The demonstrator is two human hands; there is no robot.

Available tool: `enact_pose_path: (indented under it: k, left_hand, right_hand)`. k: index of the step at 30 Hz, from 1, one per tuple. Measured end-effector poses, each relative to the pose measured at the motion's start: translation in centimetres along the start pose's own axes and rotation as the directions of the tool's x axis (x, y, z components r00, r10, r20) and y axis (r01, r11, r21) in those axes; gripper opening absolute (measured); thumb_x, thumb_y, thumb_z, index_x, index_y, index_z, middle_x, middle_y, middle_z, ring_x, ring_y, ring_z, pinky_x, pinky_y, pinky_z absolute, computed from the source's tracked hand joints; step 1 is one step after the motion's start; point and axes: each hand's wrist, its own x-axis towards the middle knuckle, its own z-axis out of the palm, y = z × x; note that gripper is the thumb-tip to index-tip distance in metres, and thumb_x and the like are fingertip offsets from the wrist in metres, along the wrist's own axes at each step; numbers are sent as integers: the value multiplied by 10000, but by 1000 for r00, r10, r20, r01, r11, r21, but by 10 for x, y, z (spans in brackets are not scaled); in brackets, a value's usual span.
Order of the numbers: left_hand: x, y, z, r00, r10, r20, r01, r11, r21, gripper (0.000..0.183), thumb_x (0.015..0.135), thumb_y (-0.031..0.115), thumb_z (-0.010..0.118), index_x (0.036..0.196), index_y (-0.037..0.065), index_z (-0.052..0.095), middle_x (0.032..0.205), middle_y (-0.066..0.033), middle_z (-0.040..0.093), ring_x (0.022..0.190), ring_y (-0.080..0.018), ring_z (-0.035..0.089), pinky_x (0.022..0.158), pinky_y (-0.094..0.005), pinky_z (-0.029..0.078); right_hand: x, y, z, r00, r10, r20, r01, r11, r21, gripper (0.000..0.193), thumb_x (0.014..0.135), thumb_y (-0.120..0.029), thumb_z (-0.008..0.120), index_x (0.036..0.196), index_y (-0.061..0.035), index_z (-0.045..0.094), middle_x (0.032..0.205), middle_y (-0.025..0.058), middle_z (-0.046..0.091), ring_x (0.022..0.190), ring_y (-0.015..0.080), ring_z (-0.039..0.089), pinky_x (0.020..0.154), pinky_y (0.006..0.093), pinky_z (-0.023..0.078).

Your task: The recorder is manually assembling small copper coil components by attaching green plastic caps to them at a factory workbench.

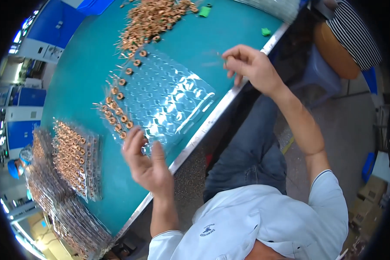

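A clear plastic blister tray (169, 86) lies on the green tabletop, with small ring-shaped copper coils (120, 95) seated along its left side, their wire leads pointing outward. My left hand (149, 162) is over the tray's near left corner, thumb and fingers apart, fingertips beside the nearest coils; whether they touch one is hard to see. To the right of the tray, above the table edge, my right hand (253, 69) pinches a small copper coil (229, 60). Its thin leads stick out to the left, blurred by motion.
A loose heap of copper coils (154, 19) lies beyond the tray. Stacked filled trays (76, 160) stand at the left. Green scraps (204, 11) rest at the far side. A metal edge (203, 130) borders the table. Another person in a striped top (355, 34) sits at the right.
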Motion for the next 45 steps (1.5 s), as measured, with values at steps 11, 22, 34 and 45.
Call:
enact_pose_path:
  k: [11,22,34,45]
  left_hand:
    - [-54,53,127,827,113,550,-101,994,-52,291,778,86,769,1049,24,684,1147,-149,601,1044,-310,575,853,-371,494]
    - [-82,60,143,725,-170,668,337,933,-129,155,790,139,780,880,29,718,1297,-172,550,1215,-282,530,943,-369,449]
    - [-98,70,154,772,-159,615,339,922,-188,99,773,99,791,824,36,734,1363,-168,501,1189,-253,537,924,-334,454]
    - [-108,57,161,677,-297,673,679,603,-418,63,776,11,763,793,-2,704,1296,-111,454,999,-136,579,766,-238,492]
  right_hand:
    - [-174,24,-27,980,195,51,-199,976,84,186,898,-48,657,1054,34,599,836,79,659,680,109,640,591,218,537]
    - [-221,37,-38,985,126,-118,-115,989,89,170,874,-76,705,998,17,637,851,98,700,715,115,666,614,228,551]
    - [-231,48,-26,904,45,-426,-28,999,47,137,890,-48,681,993,11,612,836,91,683,720,124,681,609,234,569]
    - [-232,63,-28,906,60,-420,43,972,232,196,901,-118,679,1048,11,665,857,94,706,722,128,695,609,238,586]
